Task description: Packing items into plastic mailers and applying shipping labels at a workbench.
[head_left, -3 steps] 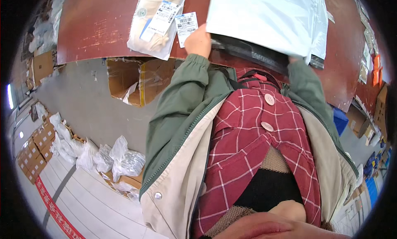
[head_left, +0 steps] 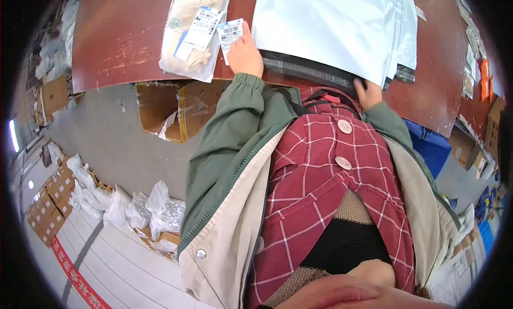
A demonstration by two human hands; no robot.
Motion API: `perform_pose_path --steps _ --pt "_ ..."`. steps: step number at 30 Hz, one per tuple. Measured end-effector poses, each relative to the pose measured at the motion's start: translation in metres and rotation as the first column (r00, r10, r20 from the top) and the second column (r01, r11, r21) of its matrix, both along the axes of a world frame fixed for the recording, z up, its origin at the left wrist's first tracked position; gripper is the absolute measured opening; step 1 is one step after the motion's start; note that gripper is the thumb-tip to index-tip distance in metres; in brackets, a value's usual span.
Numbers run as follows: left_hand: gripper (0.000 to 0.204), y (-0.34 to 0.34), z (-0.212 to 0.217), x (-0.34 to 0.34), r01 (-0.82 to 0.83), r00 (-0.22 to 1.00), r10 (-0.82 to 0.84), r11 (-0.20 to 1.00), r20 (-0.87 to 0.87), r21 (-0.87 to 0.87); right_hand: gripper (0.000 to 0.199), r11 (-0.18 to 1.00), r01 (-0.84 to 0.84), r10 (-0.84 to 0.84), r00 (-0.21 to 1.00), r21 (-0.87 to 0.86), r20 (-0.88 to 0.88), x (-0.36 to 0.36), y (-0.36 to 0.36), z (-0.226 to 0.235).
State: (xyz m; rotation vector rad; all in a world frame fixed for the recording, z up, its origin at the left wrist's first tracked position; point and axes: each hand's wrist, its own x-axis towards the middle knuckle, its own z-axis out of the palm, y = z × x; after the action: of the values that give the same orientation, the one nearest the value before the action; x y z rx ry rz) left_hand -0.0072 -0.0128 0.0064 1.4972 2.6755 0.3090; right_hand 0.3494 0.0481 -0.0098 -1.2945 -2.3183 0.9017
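on the red table (head_left: 123, 39), my left hand (head_left: 246, 55) covers an edge of the label (head_left: 230, 33); my right hand (head_left: 368, 94) meets the white bag (head_left: 320, 28). i can't tell either grip. a light touch should keep the label uncreased.

My worktop (head_left: 120, 47) is reddish-brown and scuffed, with pale scratches at my left. On it I have a clear bag (head_left: 184, 26) of cream-coloured contents; right of that, overlapping white plastic mailers (head_left: 320, 31), dark along the edge nearest me.
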Motion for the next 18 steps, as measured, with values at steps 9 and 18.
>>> perform_pose_path --steps 9,18 --pt "0.057 0.073 0.008 0.103 0.737 0.447 -0.869 0.493 0.213 0.463 0.036 0.768 0.64 -0.632 0.763 0.023 -0.135 -0.003 -0.028 0.021" --pt "0.021 0.097 -0.007 0.181 0.851 0.128 -0.857 0.353 0.499 0.387 0.023 0.82 0.472 -0.527 0.844 -0.323 -0.104 0.014 -0.025 -0.002"
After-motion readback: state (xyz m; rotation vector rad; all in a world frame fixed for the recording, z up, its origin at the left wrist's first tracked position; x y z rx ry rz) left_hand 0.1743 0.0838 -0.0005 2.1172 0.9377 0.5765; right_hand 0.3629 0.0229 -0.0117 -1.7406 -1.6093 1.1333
